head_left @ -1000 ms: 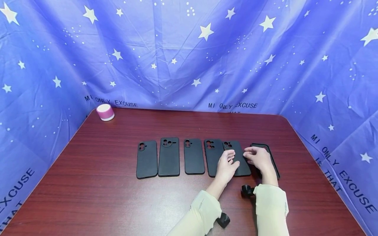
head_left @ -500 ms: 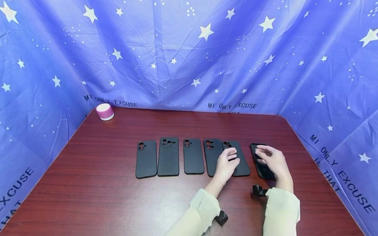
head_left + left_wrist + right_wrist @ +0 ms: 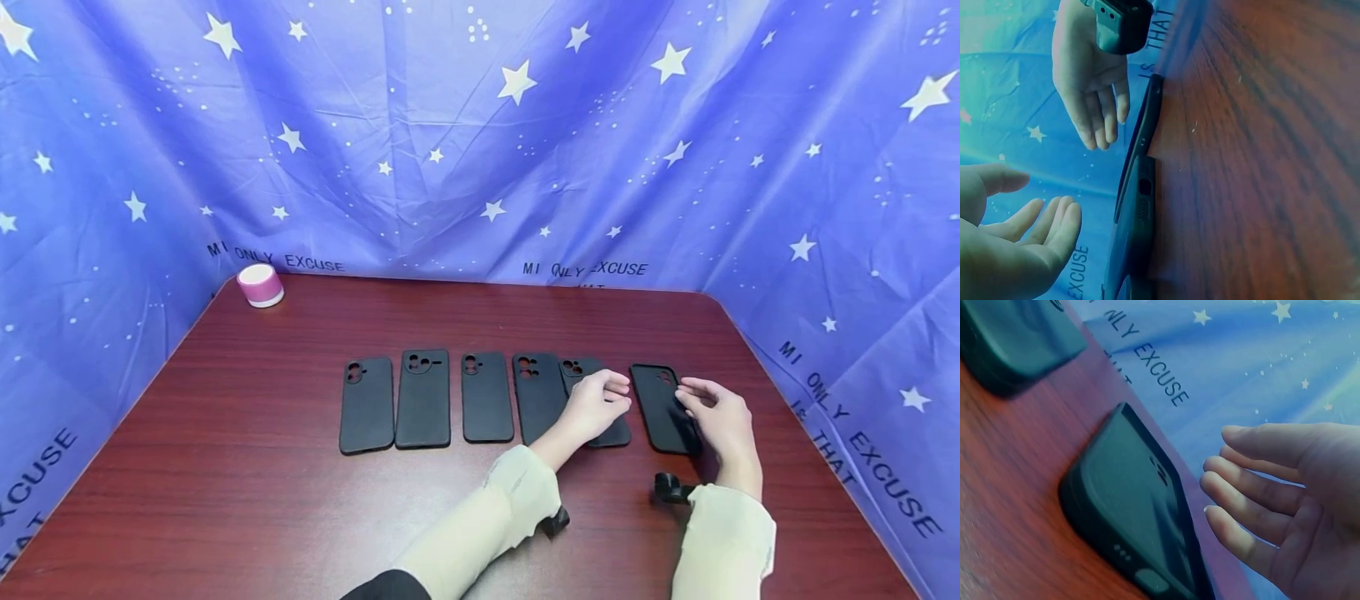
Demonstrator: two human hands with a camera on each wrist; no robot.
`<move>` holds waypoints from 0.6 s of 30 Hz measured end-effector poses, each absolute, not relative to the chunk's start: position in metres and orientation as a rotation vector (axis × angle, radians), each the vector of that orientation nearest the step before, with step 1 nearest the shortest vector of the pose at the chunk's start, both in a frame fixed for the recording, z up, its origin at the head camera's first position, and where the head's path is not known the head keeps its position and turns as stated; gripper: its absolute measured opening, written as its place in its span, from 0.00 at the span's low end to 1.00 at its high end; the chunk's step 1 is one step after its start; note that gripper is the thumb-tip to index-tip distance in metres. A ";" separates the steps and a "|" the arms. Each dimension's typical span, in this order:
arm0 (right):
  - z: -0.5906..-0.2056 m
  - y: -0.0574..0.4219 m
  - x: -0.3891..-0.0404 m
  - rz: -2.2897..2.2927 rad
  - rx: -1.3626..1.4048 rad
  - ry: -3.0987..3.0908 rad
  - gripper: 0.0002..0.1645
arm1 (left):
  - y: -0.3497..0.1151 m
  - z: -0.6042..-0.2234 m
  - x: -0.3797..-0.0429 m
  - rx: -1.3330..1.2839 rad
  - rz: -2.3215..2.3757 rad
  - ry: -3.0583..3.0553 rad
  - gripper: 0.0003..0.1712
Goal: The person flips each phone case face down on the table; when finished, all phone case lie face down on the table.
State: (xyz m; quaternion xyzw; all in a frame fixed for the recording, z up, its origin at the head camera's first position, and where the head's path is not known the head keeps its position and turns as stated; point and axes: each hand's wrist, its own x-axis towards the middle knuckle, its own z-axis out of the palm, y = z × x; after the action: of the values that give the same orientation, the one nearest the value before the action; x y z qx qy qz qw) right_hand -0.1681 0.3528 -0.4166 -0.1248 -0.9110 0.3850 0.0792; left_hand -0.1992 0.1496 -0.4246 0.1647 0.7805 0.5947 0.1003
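At the right end of a row on the table, a black phone case (image 3: 660,417) lies with its hollow inner side up. My right hand (image 3: 723,425) hovers by its right edge; in the right wrist view a gap separates the loosely bent fingers from the case. My left hand (image 3: 588,408) is above another black phone case (image 3: 613,429), which lies back side up and is partly hidden by it. The left wrist view shows the left fingers (image 3: 1063,228) relaxed, holding nothing and apart from the case (image 3: 1132,219) beside them.
Leftward in the row lie more black cases, back side up: one with a wide camera ring (image 3: 423,408), one at the left end (image 3: 367,408), and others. A pink and white round container (image 3: 260,286) stands at the table's far left corner. Starry blue curtains surround the table (image 3: 262,500).
My right hand has moved right, from over the rightmost case to its right edge, uncovering more of it. The left hand has shifted a little to the right.
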 end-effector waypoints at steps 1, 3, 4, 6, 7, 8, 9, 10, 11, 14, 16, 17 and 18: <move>-0.418 0.354 -0.168 1.142 -0.391 -2.728 0.25 | 0.152 -0.424 -0.200 0.485 1.730 2.305 0.17; -0.419 0.356 -0.167 1.121 -0.417 -2.734 0.25 | 0.155 -0.424 -0.202 0.468 1.684 2.290 0.17; -0.420 0.356 -0.166 1.112 -0.429 -2.737 0.25 | 0.156 -0.424 -0.202 0.461 1.663 2.281 0.17; -0.422 0.356 -0.166 1.084 -0.447 -2.749 0.24 | 0.159 -0.425 -0.203 0.434 1.629 2.268 0.18; -0.422 0.356 -0.165 1.072 -0.454 -2.757 0.24 | 0.160 -0.425 -0.203 0.427 1.612 2.267 0.18; -0.422 0.356 -0.165 1.059 -0.459 -2.766 0.24 | 0.162 -0.426 -0.202 0.415 1.599 2.263 0.19; -0.422 0.356 -0.165 1.045 -0.466 -2.777 0.24 | 0.163 -0.426 -0.202 0.402 1.594 2.256 0.19; -0.422 0.356 -0.165 1.034 -0.474 -2.785 0.24 | 0.165 -0.425 -0.201 0.383 1.595 2.235 0.20; -0.422 0.357 -0.165 1.018 -0.478 -2.796 0.24 | 0.167 -0.425 -0.199 0.362 1.602 2.214 0.21; -0.423 0.358 -0.164 0.980 -0.487 -2.816 0.24 | 0.174 -0.423 -0.195 0.303 1.618 2.148 0.24; -0.423 0.358 -0.164 0.974 -0.496 -2.822 0.23 | 0.180 -0.422 -0.191 0.266 1.619 2.125 0.26; -0.424 0.359 -0.164 0.979 -0.501 -2.823 0.23 | 0.182 -0.422 -0.189 0.250 1.615 2.123 0.27; -0.424 0.359 -0.164 0.982 -0.507 -2.823 0.23 | 0.184 -0.421 -0.188 0.237 1.610 2.124 0.27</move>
State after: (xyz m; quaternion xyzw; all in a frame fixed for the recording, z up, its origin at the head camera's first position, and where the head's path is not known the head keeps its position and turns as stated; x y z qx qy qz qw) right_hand -0.1637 0.3589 -0.4240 -0.1670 -0.9297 0.3235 0.0547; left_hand -0.1876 0.1843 -0.4215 0.0863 0.7724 0.5854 0.2307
